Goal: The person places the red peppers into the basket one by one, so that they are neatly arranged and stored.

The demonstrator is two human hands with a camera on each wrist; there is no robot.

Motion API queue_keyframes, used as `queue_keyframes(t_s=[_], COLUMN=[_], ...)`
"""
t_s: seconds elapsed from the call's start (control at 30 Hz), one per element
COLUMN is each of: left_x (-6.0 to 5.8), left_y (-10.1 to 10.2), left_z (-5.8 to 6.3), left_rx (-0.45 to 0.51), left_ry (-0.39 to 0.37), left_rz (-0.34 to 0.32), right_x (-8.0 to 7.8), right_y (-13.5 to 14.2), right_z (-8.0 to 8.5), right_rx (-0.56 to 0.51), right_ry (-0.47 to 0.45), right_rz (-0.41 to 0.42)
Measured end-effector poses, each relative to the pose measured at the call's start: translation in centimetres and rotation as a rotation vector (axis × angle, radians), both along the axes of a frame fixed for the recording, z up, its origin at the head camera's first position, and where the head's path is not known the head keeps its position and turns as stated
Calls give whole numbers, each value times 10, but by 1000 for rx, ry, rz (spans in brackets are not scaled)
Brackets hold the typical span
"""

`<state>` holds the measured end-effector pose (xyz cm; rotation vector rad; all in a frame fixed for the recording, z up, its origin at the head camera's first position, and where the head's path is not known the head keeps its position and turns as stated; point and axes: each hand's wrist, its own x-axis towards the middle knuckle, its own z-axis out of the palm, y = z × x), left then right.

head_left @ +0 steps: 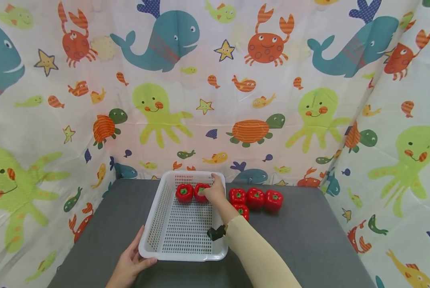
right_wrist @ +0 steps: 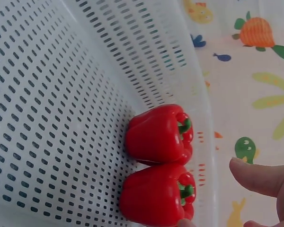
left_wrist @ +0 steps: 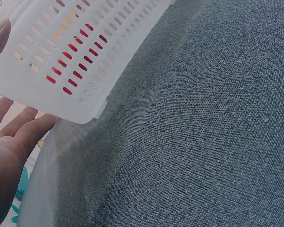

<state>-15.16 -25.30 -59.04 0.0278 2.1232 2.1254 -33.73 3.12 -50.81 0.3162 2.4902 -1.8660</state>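
Observation:
A white perforated plastic basket (head_left: 186,256) stands on the grey table. Two red bell peppers sit side by side at its far end: the left pepper (head_left: 184,193) and the right pepper (head_left: 201,187), both with green stems. My right hand (head_left: 215,195) reaches over the right wall to the right pepper; in the right wrist view its thumb stands out apart and a fingertip is right at the lower pepper (right_wrist: 154,196). My left hand (head_left: 130,260) holds the basket's near left corner, thumb at the front and fingers along the left side.
Several more red bell peppers (head_left: 255,198) lie on the table just right of the basket, one partly hidden by my right forearm. A sea-animal curtain (head_left: 215,120) closes off the back and sides. The grey table (head_left: 301,236) extends to the right.

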Motion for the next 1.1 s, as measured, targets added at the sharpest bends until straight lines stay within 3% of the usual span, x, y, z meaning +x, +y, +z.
queue_keyframes(t_s=[0.4, 0.73, 1.1], left_x=[3, 4, 0], left_y=[-2, -7, -2], left_z=[-4, 0, -3], left_rx=[-15, -30, 0], left_ry=[-5, 41, 33], left_rz=[13, 6, -16], right_x=[14, 29, 58], right_y=[10, 14, 39], right_z=[19, 26, 32], right_rx=[-106, -194, -217], right_ry=[4, -4, 93], right_rz=[39, 87, 128])
